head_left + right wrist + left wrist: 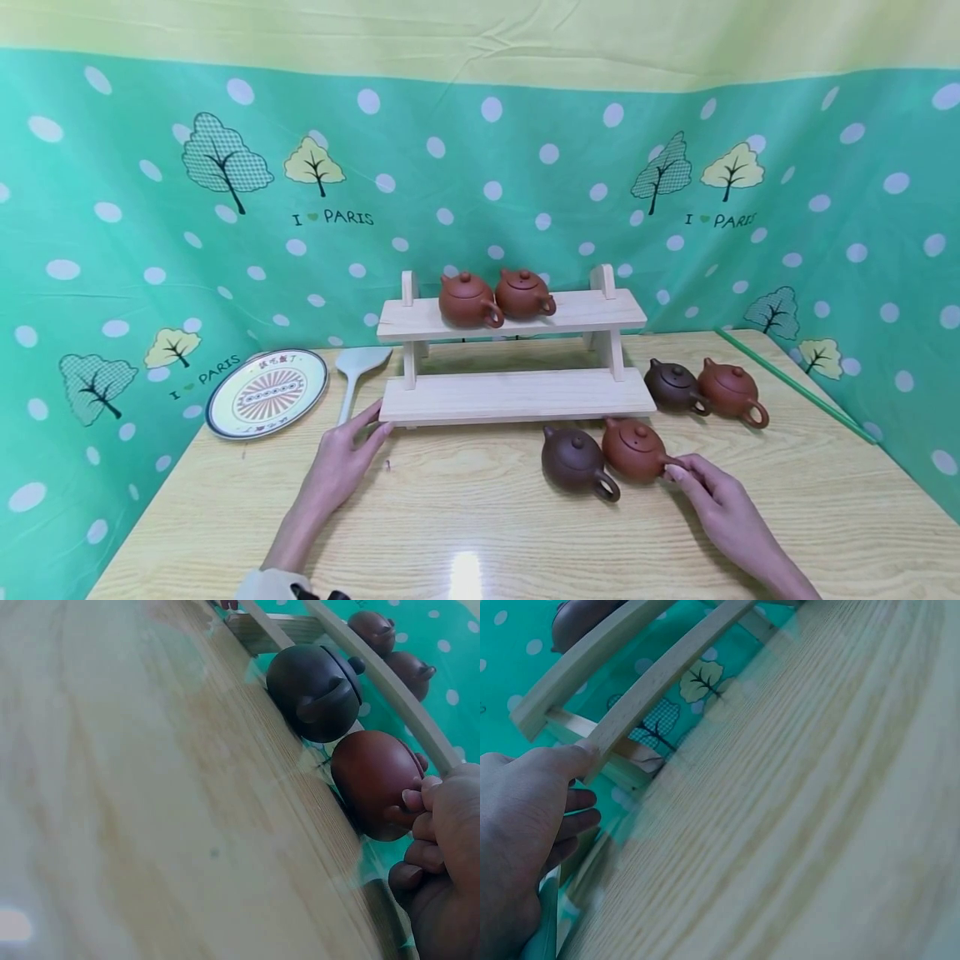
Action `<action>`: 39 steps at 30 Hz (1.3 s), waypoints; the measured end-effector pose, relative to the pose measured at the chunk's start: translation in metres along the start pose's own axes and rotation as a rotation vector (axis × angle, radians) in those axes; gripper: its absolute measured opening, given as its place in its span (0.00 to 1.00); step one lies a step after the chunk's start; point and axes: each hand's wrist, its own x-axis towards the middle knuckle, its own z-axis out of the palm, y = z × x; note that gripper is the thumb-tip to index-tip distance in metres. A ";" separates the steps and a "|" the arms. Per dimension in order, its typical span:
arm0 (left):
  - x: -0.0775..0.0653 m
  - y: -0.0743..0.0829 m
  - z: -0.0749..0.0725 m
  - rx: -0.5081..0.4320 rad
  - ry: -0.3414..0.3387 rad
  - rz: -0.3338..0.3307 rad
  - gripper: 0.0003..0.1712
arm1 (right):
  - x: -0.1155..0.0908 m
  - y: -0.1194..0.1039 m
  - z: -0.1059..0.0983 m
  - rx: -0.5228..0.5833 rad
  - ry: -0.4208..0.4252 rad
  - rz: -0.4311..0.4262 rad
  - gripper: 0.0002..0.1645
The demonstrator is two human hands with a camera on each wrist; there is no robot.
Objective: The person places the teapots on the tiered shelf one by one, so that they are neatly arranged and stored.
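The right grip pinches the handle of the front reddish teapot on the desk; the left grip holds the wooden stand's end. Likely stiff but fragile, the teapot suits that handle hold.

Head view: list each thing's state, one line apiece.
Shelf: standing upright
Upper left teapot: upright, lidded
Upper right teapot: upright, lidded
Front dark teapot: upright, lidded
Front red teapot: upright, lidded
Rear dark teapot: upright, lidded
Rear red teapot: upright, lidded
Left hand: holding shelf's lower left end
Right hand: pinching front red teapot's handle
Plate: face up
Spatula: lying down
Green stick: lying down
Curtain: hanging
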 end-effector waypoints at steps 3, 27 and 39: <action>0.000 0.000 0.000 0.000 0.001 0.001 0.32 | -0.001 0.000 0.000 -0.009 0.018 -0.024 0.08; -0.001 0.001 -0.001 0.003 -0.007 -0.004 0.33 | 0.012 -0.017 -0.014 0.007 0.095 -0.013 0.09; -0.001 0.000 0.000 0.000 -0.004 0.006 0.32 | 0.047 -0.039 -0.022 0.063 0.114 -0.100 0.08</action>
